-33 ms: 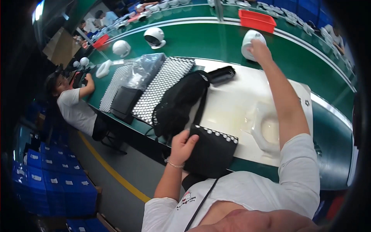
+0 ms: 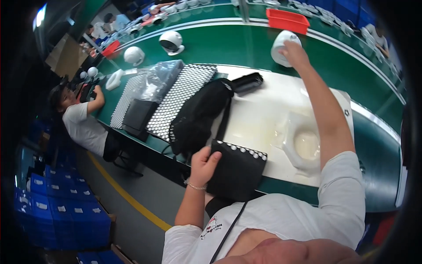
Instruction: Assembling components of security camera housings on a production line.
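Observation:
My left hand (image 2: 203,166) pinches the upper left corner of a black sheet (image 2: 237,174), its thumb lying on top. A row of white round dots runs along the sheet's far edge. With my right arm stretched out over the table, my right hand (image 2: 295,53) grips a white rounded housing (image 2: 281,44) on the green belt. Its fingertips are partly hidden against the housing. Below that arm, a white moulded holder (image 2: 292,152) with a round hollow rests on the white board (image 2: 259,112).
A black bag (image 2: 200,110) lies left of the board, beside sheets of white dots (image 2: 178,94) and clear plastic wrap (image 2: 156,79). White domed housings (image 2: 171,42) stand on the green belt (image 2: 220,39). A red bin (image 2: 288,21) sits beyond. A co-worker (image 2: 85,119) sits at left.
The whole view has shifted slightly. Both hands keep hold of the same things, and nothing else has visibly moved.

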### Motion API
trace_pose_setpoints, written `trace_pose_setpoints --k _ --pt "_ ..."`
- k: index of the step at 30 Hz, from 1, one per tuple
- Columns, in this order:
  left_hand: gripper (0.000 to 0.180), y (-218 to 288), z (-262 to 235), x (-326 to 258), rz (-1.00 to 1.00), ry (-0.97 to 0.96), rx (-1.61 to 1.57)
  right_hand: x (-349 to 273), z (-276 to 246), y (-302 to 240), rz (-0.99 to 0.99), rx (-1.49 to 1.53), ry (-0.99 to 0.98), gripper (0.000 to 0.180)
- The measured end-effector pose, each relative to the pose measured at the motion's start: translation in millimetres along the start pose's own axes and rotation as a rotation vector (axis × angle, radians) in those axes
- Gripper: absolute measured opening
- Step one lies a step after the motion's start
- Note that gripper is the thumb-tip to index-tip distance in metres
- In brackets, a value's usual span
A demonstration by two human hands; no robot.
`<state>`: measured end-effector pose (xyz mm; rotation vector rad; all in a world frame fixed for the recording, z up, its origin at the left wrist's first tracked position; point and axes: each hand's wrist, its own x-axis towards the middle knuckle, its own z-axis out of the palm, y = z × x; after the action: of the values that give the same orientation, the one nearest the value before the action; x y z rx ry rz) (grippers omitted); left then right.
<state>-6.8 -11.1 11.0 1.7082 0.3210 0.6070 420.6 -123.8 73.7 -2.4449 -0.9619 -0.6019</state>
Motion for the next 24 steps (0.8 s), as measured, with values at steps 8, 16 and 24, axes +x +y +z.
trace_pose_setpoints --k 8,16,24 --pt "0.022 7.2 10.1 -23.4 0.103 0.185 -0.177 -134.8 -174.8 -37.0 0.075 1.192 -0.083 0.039" --pt "0.033 34.3 72.6 -51.9 0.271 0.151 -0.152 -215.8 -177.9 -32.7 0.054 0.582 -0.146 0.034" --pt "0.032 48.0 110.2 -48.0 0.316 0.206 -0.408 -252.6 -197.4 -75.7 -0.552 0.608 -0.242 0.050"
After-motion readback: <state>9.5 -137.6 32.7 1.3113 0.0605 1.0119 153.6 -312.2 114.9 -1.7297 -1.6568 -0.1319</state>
